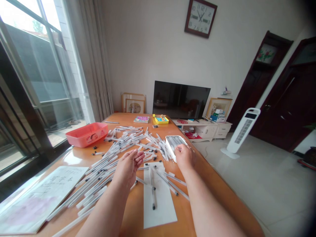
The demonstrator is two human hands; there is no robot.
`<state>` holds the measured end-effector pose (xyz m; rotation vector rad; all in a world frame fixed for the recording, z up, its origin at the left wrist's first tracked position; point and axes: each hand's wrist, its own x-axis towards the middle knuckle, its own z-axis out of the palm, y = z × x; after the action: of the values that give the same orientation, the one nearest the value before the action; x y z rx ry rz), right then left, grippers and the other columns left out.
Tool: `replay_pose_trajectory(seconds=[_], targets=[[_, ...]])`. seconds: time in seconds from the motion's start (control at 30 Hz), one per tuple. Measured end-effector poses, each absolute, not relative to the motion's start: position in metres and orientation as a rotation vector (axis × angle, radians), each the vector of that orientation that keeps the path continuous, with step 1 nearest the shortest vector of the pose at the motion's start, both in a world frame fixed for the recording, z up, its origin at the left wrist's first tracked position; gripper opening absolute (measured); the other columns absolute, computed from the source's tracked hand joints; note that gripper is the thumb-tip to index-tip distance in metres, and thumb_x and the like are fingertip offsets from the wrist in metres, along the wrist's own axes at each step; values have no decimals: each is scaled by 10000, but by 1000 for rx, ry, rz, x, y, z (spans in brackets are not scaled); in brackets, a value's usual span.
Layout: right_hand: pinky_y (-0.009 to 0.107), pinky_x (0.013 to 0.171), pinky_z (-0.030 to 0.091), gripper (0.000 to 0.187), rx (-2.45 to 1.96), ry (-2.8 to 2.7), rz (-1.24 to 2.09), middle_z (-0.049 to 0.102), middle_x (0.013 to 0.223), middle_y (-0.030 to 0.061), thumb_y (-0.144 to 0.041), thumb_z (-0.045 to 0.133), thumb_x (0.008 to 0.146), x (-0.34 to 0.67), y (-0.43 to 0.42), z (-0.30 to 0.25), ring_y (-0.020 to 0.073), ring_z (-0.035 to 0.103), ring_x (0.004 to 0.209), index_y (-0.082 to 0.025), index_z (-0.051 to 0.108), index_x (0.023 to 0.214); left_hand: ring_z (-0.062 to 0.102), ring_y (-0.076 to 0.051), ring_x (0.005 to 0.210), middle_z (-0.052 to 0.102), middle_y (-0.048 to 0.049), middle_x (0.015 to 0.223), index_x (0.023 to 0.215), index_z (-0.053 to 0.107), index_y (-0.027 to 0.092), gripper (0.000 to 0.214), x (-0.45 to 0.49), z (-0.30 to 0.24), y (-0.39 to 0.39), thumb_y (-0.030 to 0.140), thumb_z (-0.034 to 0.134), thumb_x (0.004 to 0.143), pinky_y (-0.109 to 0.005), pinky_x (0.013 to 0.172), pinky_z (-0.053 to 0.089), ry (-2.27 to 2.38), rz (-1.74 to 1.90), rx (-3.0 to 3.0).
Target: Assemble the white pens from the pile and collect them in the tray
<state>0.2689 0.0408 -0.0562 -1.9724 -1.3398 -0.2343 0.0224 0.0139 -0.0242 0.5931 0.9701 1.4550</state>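
- Box [171, 153]: white, open-topped, filled; the right fingers [179, 149] overlap its near end.
- Packed pens [175, 140]: greyish, side by side in the box, just beyond those fingers.
- Loose pens [108, 159]: slim, clear, many black-ended, strewn at mixed angles left of and beyond the left fingers [140, 156]; a few lie nearer, to their right.
- Caps [95, 147]: small, black, some scattered well left of the left fingers.

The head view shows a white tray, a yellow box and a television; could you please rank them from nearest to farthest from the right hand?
1. White tray: right by the right hand, slightly left.
2. Yellow box: farther forward and left, near the table's far end.
3. Television: farthest, beyond the table.
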Motion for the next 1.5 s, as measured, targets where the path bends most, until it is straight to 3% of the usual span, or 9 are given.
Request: replay_pose_trajectory(seconds=[0.63, 0.93, 1.2, 1.5], targets=[[294, 746, 330, 157, -1804, -1341, -254, 683, 831, 42, -310, 604, 854, 270, 43, -60, 209, 542, 846, -225, 735, 865, 739, -203, 795, 726, -156, 930, 946, 582, 144, 147, 23, -23, 14, 155, 684, 841, -243, 633, 584, 968, 1454, 570], [305, 740, 346, 155, -1903, -1379, -225, 712, 875, 65, -332, 637, 832, 270, 42, -61, 229, 561, 873, -238, 757, 862, 737, -193, 769, 726, -144, 917, 942, 591, 142, 170, 22, -24, 15, 154, 711, 822, -246, 628, 587, 961, 1459, 576], [335, 809, 398, 230, -1877, -1378, -151, 737, 922, 60, -246, 554, 812, 273, 41, -57, 246, 603, 927, -253, 779, 856, 734, -188, 761, 724, -141, 904, 932, 598, 140, 141, 21, -24, 15, 162, 694, 831, -241, 625, 582, 959, 1459, 584], [306, 721, 467, 363, -1567, -894, 55, 758, 947, 77, -317, 481, 812, 310, 37, -49, 240, 664, 835, -187, 728, 1044, 738, -197, 798, 728, -145, 934, 930, 601, 142, 145, 19, -21, 15, 165, 697, 822, -239, 631, 578, 957, 1474, 584]])
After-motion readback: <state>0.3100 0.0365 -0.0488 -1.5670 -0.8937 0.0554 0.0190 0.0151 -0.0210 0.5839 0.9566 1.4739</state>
